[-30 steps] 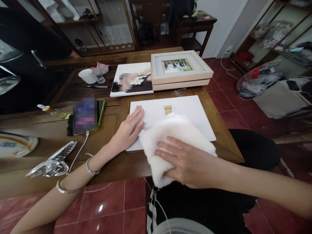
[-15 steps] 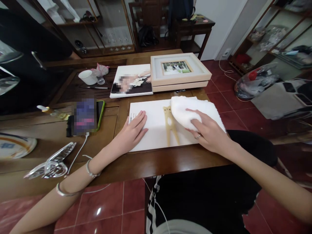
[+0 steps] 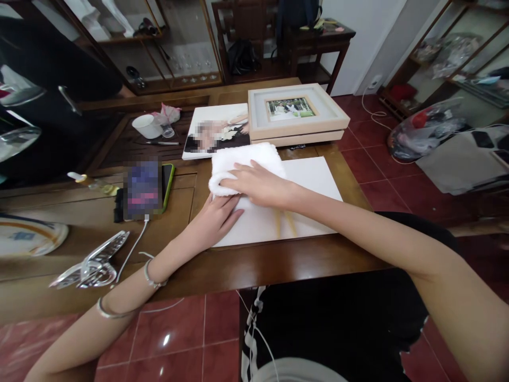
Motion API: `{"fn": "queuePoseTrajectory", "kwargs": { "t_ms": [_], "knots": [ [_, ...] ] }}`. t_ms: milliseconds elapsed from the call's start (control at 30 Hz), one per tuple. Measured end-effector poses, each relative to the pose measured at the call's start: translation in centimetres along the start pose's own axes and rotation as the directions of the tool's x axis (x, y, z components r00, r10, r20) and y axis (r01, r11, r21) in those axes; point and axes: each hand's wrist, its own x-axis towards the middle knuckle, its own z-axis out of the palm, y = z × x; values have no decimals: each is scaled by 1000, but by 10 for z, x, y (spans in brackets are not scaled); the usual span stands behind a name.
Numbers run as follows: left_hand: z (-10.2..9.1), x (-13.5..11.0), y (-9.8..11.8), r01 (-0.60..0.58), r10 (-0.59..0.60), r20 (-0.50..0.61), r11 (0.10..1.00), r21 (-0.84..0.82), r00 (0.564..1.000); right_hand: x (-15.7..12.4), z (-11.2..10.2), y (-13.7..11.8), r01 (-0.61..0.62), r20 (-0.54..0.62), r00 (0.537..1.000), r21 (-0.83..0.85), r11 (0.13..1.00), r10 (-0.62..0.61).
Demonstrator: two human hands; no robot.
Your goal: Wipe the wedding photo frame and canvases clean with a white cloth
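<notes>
A white panel (image 3: pixel 310 183) lies flat on the wooden table (image 3: pixel 246 265) in front of me, with a tan stand piece (image 3: pixel 285 224) fixed to it. My left hand (image 3: pixel 217 217) rests flat and open on the panel's near left corner. My right hand (image 3: pixel 260 183) presses a fluffy white cloth (image 3: pixel 242 159) onto the panel's far left part, fingers laid over the cloth. My right forearm crosses the panel and hides most of the tan piece.
Behind the panel lie a photo print (image 3: pixel 217 135) and stacked framed pictures (image 3: pixel 294 114). A phone (image 3: pixel 145 188) with a cable, a white cup (image 3: pixel 146 126), a plate (image 3: pixel 27 239) and a silvery ornament (image 3: pixel 91 262) sit to the left. Bags (image 3: pixel 429 130) lie on the red floor at right.
My right hand swept the cloth from the panel's near edge to its far right, then across to the far left. My left hand stayed on the near left corner.
</notes>
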Motion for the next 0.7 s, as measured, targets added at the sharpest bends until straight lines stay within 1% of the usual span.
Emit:
{"fn": "queuePoseTrajectory", "kwargs": {
  "t_ms": [67, 133, 233, 367, 500, 567, 600, 633, 700],
  "knots": [
    [-1, -1, 1, 0, 0, 5, 1000, -1, 1000, -12, 1, 12, -11, -11, 1000, -14, 1000, 11],
    [-2, -2, 2, 23, -23, 37, 1000, -1, 999, -31, -1, 25, -50, -3, 999, -25, 998, 50],
    [-2, -3, 3, 52, -52, 80, 999, 11, 995, -66, -6, 43, -142, 16, 990, -37, 989, 143],
    [-2, -3, 4, 49, -51, 87, 998, 28, 995, -117, -6, 66, -251, 22, 967, -51, 967, 253],
    [-2, -2, 5, 55, -57, 85, 998, 26, 995, -156, 6, 84, -300, -74, 952, -28, 953, 298],
    [-2, -2, 6, 65, -67, 88, 998, 25, 994, -168, 13, 83, -295, -132, 948, -12, 956, 291],
    [-2, -1, 6, 67, -69, 89, 997, 26, 994, -173, 15, 78, -281, -150, 949, -8, 960, 277],
    [-2, -1, 6, 67, -69, 90, 997, 28, 994, -177, 17, 70, -261, -160, 953, -6, 965, 257],
    [-2, -1, 6, 62, -65, 91, 997, 35, 994, -184, 19, 45, -209, -152, 967, -4, 978, 206]
  ]
}}
